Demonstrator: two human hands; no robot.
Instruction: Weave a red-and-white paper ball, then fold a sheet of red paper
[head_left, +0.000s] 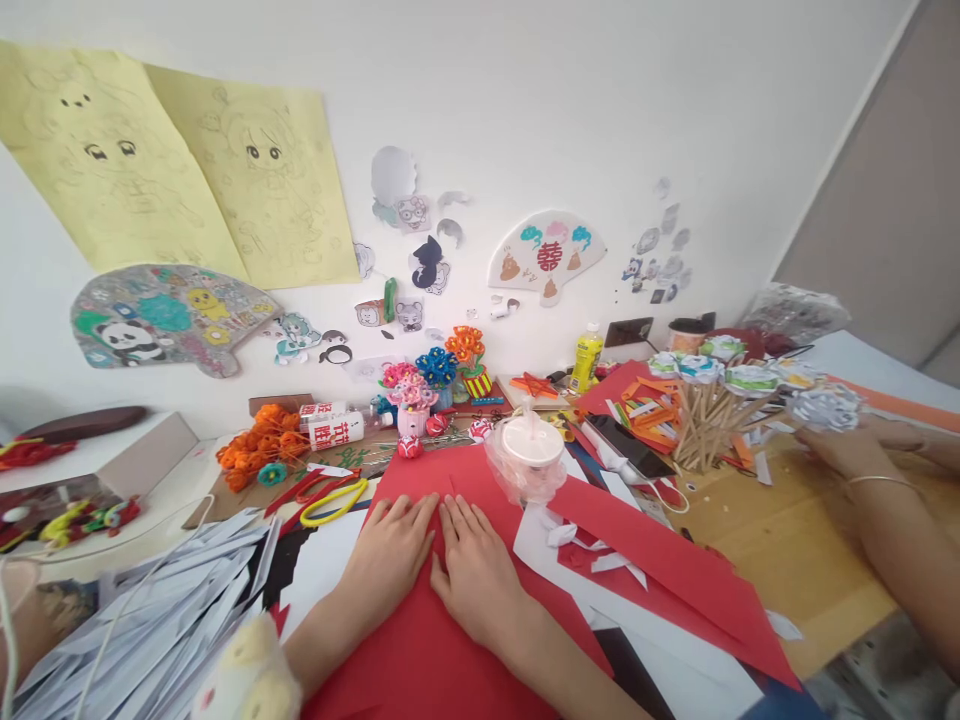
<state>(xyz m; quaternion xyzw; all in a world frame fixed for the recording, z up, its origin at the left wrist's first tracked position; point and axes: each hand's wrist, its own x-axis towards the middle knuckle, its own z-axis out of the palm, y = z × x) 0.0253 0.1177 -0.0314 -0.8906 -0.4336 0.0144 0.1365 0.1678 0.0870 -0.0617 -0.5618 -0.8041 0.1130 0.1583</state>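
Observation:
My left hand point(391, 552) and my right hand point(477, 566) lie flat side by side on a sheet of red paper point(420, 650) in front of me. Fingers of both hands are stretched out and pressed on the paper, thumbs nearly touching. Neither hand holds anything. More red paper point(667, 570) and white scraps lie to the right of my right hand.
A plastic-wrapped cup with a white lid point(531, 448) stands just beyond the paper. Scissors point(319, 495) lie at the left, next to orange paper flowers point(259, 440). White paper strips point(150, 610) pile at the lower left. Another person's arm point(885, 510) holds paper flowers on sticks point(712, 400) at the right.

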